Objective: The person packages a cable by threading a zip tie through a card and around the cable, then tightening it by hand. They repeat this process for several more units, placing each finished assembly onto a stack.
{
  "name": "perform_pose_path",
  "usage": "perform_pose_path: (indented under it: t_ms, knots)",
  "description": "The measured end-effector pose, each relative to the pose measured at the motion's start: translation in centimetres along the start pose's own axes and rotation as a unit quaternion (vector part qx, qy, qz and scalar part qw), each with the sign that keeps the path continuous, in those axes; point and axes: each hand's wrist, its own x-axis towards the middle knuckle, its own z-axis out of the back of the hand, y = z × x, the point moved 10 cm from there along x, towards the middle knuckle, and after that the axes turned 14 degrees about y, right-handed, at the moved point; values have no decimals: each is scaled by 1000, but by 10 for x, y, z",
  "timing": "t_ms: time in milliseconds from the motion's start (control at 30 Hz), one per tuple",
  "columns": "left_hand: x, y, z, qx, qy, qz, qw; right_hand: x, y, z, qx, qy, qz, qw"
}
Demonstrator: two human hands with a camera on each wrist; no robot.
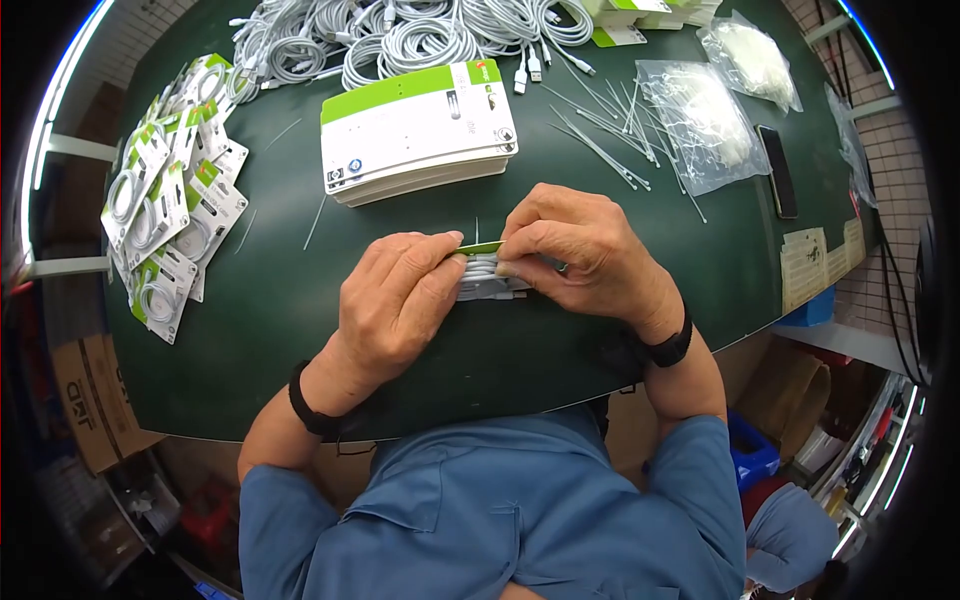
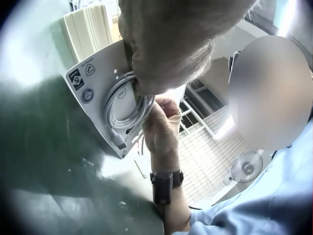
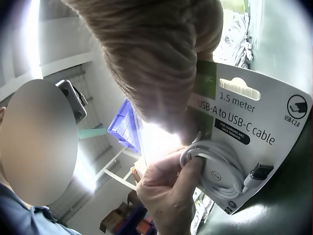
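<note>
Between both hands a printed packaging card (image 3: pixel 281 105) stands on edge, its green top edge (image 1: pixel 483 248) toward the head camera. It reads "USB-A to USB-C cable". A coiled white USB cable (image 3: pixel 222 169) lies against its face, one connector (image 3: pixel 261 171) showing low on the card. My left hand (image 1: pixel 395 300) pinches the card and coil at the left side. Opposite it, my right hand (image 1: pixel 590 255) pinches the card's right end with thumb and forefinger, partly hiding the coil. A thin cable tie (image 1: pixel 477 230) pokes up just behind the card.
Beyond the hands stands a stack of cards (image 1: pixel 420 130). Finished cable packs (image 1: pixel 175 200) pile up at left, with loose coiled cables (image 1: pixel 420 40) at the back. Scattered cable ties (image 1: pixel 610 125), bags of ties (image 1: pixel 700 125) and a phone (image 1: pixel 777 170) lie right on the green table (image 1: pixel 270 370).
</note>
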Motion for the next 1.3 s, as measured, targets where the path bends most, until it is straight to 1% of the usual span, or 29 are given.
perform_pose_path:
  t_ms: [100, 300, 400, 433, 467, 533, 567, 633, 667, 700, 800, 933, 1067, 1200, 1300]
  knots:
    - [2, 0, 0, 15, -4, 3, 1000, 1, 1, 1, 1, 0, 3, 1000]
    - [-3, 5, -2, -24, -4, 6, 1000, 0, -4, 0, 7, 5, 0, 1000]
    - [4, 4, 0, -32, -13, -13, 999, -2, -11, 18, 78, -15, -42, 996]
    - [4, 3, 1, -34, -7, -11, 999, -5, -13, 26, 61, -14, -47, 997]
    - [4, 3, 0, -34, 0, -7, 999, -12, -30, 40, 53, -51, -113, 991]
    - [5, -2, 0, -43, -8, -18, 999, -32, -65, 64, 43, -128, -237, 962]
    - [5, -3, -1, -45, -4, -22, 999, -39, -76, 67, 34, -128, -240, 962]
    - [5, -5, -1, -51, -5, -29, 998, -60, -108, 76, -126, -113, -308, 936]
    - [6, -6, -1, -50, -4, -32, 998, -62, -110, 82, -204, -103, -339, 913]
    - [6, -7, -2, -49, -3, -33, 998, -64, -110, 84, -210, -101, -340, 911]
    - [6, -6, -2, -52, -7, -34, 998, -75, -134, 77, -160, -43, -437, 884]
    - [5, -5, -3, -53, -9, -29, 998, -72, -133, 74, -196, -42, -412, 889]
    - [5, -4, -3, -52, -6, -29, 998, -70, -131, 75, -188, -56, -378, 905]
    - [6, -4, -3, -55, -4, -30, 998, -71, -133, 77, -196, -58, -395, 896]
    - [6, -4, -4, -55, -3, -33, 998, -71, -133, 77, -178, -55, -412, 892]
